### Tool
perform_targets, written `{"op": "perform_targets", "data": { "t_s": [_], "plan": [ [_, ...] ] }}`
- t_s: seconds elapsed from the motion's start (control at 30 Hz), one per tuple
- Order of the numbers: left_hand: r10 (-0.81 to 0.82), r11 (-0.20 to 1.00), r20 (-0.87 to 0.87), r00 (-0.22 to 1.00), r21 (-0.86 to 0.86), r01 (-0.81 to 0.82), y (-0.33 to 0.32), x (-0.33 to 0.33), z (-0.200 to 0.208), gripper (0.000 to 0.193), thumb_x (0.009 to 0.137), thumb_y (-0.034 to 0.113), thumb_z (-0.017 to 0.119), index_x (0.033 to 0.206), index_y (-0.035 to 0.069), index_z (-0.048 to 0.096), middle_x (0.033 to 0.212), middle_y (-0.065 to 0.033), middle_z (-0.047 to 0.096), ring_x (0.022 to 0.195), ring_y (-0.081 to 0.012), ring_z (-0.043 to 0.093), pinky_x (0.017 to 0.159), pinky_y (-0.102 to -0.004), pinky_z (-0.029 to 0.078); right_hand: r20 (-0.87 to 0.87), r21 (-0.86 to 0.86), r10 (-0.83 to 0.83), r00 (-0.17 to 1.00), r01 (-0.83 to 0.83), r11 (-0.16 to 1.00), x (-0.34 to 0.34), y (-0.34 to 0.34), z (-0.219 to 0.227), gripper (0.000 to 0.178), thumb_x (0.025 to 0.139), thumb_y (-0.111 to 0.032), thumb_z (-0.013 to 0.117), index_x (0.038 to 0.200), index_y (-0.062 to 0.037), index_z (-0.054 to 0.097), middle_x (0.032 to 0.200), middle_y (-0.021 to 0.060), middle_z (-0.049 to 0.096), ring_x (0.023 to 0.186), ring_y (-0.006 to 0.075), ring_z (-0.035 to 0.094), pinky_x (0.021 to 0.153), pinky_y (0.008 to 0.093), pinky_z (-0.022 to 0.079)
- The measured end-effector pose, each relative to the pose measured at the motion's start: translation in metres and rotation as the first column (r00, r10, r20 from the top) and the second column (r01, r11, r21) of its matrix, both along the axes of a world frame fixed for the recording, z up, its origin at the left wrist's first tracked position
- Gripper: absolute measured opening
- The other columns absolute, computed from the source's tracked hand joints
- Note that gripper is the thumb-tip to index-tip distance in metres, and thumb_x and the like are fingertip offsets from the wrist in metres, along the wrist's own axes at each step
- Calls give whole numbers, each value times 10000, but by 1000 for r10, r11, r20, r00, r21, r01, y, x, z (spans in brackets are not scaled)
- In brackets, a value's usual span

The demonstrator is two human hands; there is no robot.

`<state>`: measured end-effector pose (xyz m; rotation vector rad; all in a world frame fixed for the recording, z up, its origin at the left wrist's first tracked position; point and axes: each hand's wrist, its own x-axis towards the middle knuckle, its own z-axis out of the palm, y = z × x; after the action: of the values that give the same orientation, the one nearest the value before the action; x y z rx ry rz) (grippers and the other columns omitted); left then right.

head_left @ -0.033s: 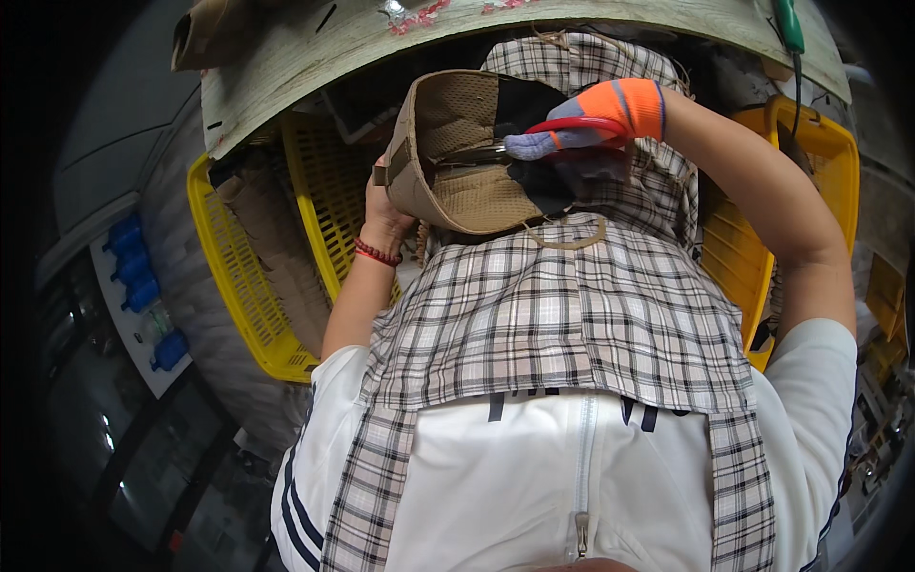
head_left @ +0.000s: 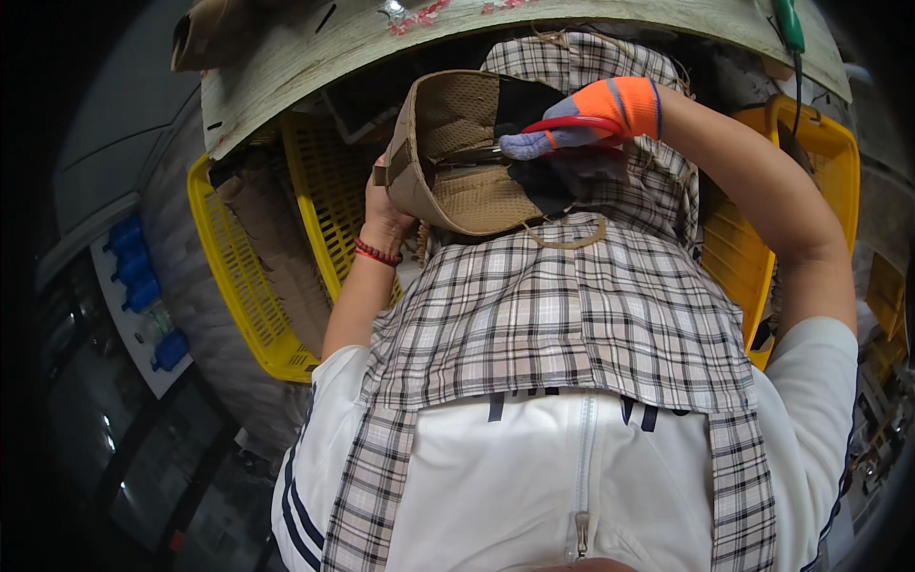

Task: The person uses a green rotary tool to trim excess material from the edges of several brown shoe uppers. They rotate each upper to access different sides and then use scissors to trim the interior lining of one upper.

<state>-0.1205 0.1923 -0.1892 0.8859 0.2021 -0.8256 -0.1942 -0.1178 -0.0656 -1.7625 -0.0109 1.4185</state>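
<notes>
A hollow tan fabric piece (head_left: 467,198), mesh-textured inside with a black section, is held over my lap with its opening facing right. My left hand (head_left: 383,202), bare with a red bead bracelet, grips its left outer side; most of the fingers are hidden behind the fabric. My right hand (head_left: 562,133), in an orange and grey glove, is closed round red-handled scissors (head_left: 579,123). Their metal blades point left into the hollow of the piece, the tips close to the tan inner wall. A loose tan strip hangs at the lower edge.
A pale worktable (head_left: 315,86) curves across the top. Yellow baskets (head_left: 233,296) with tan pieces stand at my left, and a yellow crate (head_left: 739,253) is at my right. A green-handled tool (head_left: 788,27) hangs top right. A checked apron (head_left: 534,315) covers my lap.
My right hand has shifted very slightly left with the scissors. The left hand and the tan piece stay in place.
</notes>
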Motion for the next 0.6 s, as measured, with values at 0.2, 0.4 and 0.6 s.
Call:
{"op": "perform_targets", "data": {
  "t_s": [0.2,0.4,0.6],
  "plan": [
    [3,996,12,1000,86,-4,-2,1,-2,379,1008,245,389,1230,-6,566,1170,-115,643,1010,-235,634,895,-356,521,3,-60,34,999,-34,998,12,10,8,957,790,-855,329,734,34,680,599,113,608,484,225,600,494,348,546],
    [17,997,24,1000,77,-19,-5,1,3,385,1008,252,393,1232,-10,564,1178,-116,641,1005,-237,636,896,-356,520,84,-13,102,991,-101,995,19,13,-9,710,904,-632,438,778,-1,739,578,92,626,484,188,609,480,313,525],
    [34,990,27,999,136,-37,-4,4,3,375,1008,279,418,1232,18,567,1156,-98,640,1008,-234,630,893,-355,520,134,-11,55,989,-54,998,21,12,-44,444,822,-432,612,758,-5,717,602,81,639,474,179,598,463,321,516]
  ]
}}
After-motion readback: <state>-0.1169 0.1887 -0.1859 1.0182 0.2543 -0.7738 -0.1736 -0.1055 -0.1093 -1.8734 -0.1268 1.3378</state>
